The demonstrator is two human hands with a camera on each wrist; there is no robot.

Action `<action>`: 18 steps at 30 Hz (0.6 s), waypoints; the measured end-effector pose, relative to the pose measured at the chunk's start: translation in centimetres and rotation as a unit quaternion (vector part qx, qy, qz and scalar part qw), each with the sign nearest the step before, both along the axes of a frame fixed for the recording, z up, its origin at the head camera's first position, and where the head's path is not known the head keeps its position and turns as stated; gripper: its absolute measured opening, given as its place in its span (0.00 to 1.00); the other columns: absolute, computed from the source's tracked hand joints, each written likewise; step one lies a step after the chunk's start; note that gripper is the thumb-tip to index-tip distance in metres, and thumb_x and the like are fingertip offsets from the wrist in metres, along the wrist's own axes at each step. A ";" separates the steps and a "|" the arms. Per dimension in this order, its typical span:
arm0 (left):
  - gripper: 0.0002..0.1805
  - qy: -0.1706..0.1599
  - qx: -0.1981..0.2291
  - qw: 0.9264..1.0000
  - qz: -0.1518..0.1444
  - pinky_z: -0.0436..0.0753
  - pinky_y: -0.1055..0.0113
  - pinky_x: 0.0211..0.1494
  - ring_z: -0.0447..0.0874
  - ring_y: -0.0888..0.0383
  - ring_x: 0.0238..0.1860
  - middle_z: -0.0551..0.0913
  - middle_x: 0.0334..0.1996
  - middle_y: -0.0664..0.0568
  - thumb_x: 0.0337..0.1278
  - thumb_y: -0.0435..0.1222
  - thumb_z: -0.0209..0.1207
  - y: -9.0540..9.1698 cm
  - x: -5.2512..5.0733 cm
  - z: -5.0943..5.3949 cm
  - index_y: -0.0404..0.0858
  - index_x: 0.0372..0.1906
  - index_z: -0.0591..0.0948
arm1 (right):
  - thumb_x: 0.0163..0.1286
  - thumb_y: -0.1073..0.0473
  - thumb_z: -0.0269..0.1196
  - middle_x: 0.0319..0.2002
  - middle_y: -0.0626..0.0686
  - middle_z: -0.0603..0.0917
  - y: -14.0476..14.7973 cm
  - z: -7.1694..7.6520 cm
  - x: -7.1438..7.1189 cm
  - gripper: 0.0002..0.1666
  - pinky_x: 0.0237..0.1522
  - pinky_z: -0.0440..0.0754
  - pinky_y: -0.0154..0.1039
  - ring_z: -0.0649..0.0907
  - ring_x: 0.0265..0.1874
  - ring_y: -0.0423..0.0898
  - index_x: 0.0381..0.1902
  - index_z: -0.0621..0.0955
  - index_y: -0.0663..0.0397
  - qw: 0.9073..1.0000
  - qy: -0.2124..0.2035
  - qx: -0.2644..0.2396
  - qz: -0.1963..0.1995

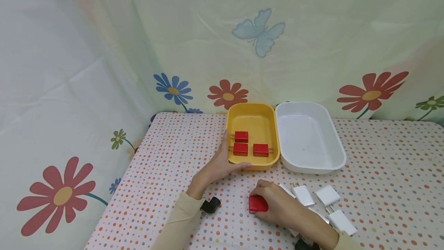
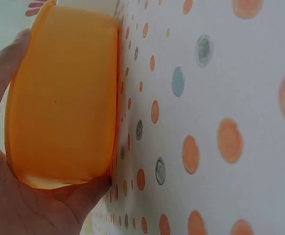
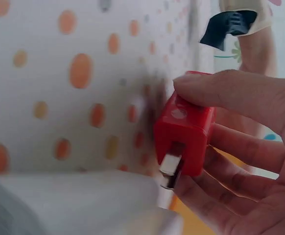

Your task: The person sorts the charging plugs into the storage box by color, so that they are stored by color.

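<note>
Head view: right hand (image 1: 281,205) pinches red plug adapter (image 1: 258,204), apparently for transfer; next: lift into far yellow tray (image 1: 253,123), straight-fingered left hand (image 1: 221,160) bracing it.

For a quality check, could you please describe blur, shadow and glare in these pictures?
Head view: mostly sharp, faint sheen in the white tray; left wrist view: dimmer, the yellow container looking orange; right wrist view: the white shape at the bottom blurred, a soft shadow beside the red plug.

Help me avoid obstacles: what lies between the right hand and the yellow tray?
In the head view, only dotted tablecloth shows between the right hand and the yellow tray. The left hand holds the tray.
</note>
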State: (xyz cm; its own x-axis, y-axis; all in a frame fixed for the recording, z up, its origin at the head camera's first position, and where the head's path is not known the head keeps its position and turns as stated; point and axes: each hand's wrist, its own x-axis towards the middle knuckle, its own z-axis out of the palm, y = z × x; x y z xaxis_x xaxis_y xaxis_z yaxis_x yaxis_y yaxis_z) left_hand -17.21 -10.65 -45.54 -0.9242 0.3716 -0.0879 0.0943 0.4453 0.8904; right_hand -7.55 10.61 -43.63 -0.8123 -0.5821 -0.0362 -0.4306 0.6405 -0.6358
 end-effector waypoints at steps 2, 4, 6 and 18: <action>0.72 -0.002 0.003 1.000 -0.001 0.59 0.45 0.80 0.51 0.51 0.81 0.48 0.84 0.50 0.55 0.52 0.76 0.0 0.0 0.1 0.51 0.85 0.30 | 0.52 0.62 0.83 0.42 0.47 0.83 0.2 0.7 0.0 0.21 0.37 0.86 0.37 0.82 0.39 0.43 0.43 0.88 0.57 1.000 -0.017 -0.001 -0.002; 0.72 0.000 0.005 1.000 -0.003 0.60 0.45 0.79 0.52 0.51 0.81 0.48 0.84 0.49 0.55 0.51 0.76 0.0 0.0 0.0 0.51 0.85 0.30 | 0.52 0.61 0.83 0.43 0.47 0.83 0.5 1.8 -0.1 0.22 0.37 0.86 0.38 0.82 0.40 0.43 0.44 0.88 0.55 1.000 -0.025 -0.002 -0.004; 0.72 0.004 0.008 1.000 -0.006 0.60 0.44 0.79 0.52 0.51 0.81 0.49 0.84 0.49 0.56 0.51 0.76 0.0 -0.1 0.0 0.50 0.85 0.31 | 0.53 0.60 0.83 0.43 0.48 0.84 0.8 3.0 -0.5 0.22 0.37 0.87 0.36 0.82 0.40 0.43 0.45 0.88 0.55 1.000 -0.013 -0.006 0.001; 0.71 0.008 0.001 1.000 -0.012 0.63 0.44 0.78 0.55 0.49 0.79 0.52 0.82 0.47 0.56 0.51 0.76 0.0 -0.2 -0.1 0.49 0.85 0.31 | 0.54 0.65 0.82 0.41 0.53 0.88 2.8 9.6 -7.0 0.21 0.43 0.89 0.44 0.83 0.38 0.47 0.46 0.88 0.64 0.995 0.094 -0.021 -0.008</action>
